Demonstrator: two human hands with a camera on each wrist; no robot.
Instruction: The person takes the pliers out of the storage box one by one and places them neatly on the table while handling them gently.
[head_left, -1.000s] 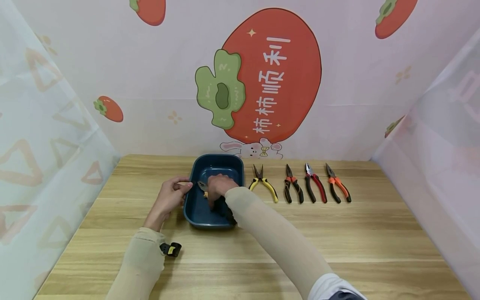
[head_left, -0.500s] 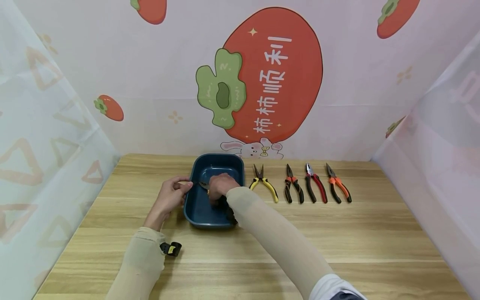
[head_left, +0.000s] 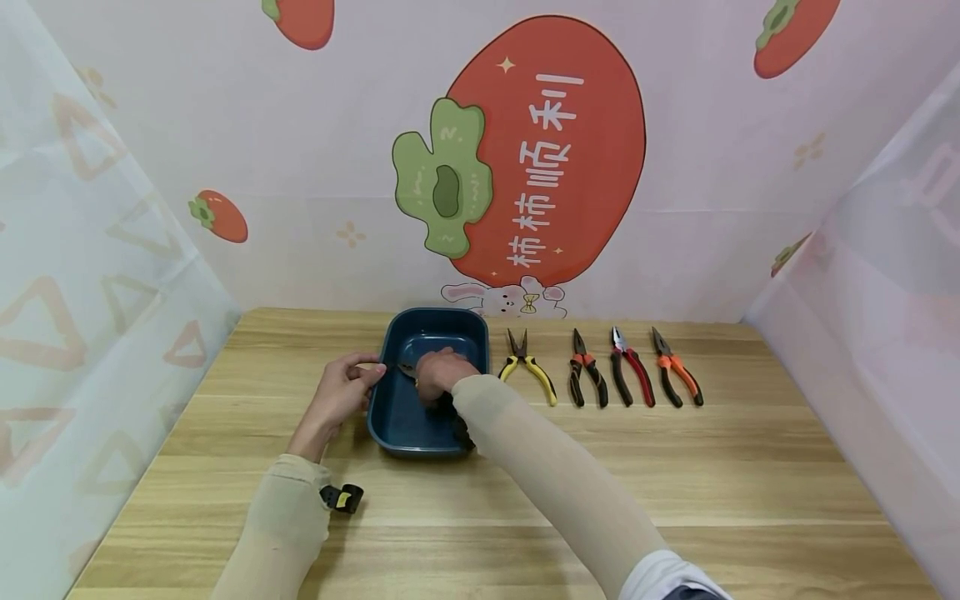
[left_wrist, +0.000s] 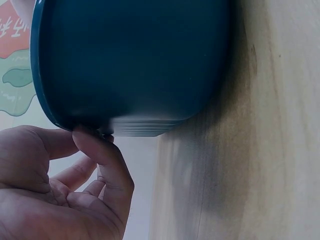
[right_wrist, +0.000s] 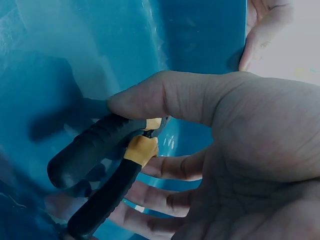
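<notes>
In the head view, the left hand [head_left: 343,393] pinches the left rim of a deep dark-blue tray [head_left: 405,429]. The left wrist view shows its thumb and index finger [left_wrist: 102,150] meeting at that rim. Inside the tray, the right hand [head_left: 446,372] holds a pair of pliers [head_left: 407,369] whose metal head points left. Black handles with yellow-orange collars [right_wrist: 141,150] show in the right wrist view. The thumb lies along one handle [right_wrist: 95,147], and the fingers are behind the other. The pliers' head is mostly hidden there by the thumb.
Right of the tray stand in a row yellow-handled pliers [head_left: 538,379], black-and-orange pliers [head_left: 576,387], red-and-black pliers [head_left: 639,375] and orange-and-black pliers [head_left: 681,375], all lying on the wooden table [head_left: 480,533]. A printed cloth wall [head_left: 315,150] rises behind.
Over the last second the right hand's fingers have drawn in around the pliers, and the pliers' head has shifted slightly right. The left hand has kept its place on the rim.
</notes>
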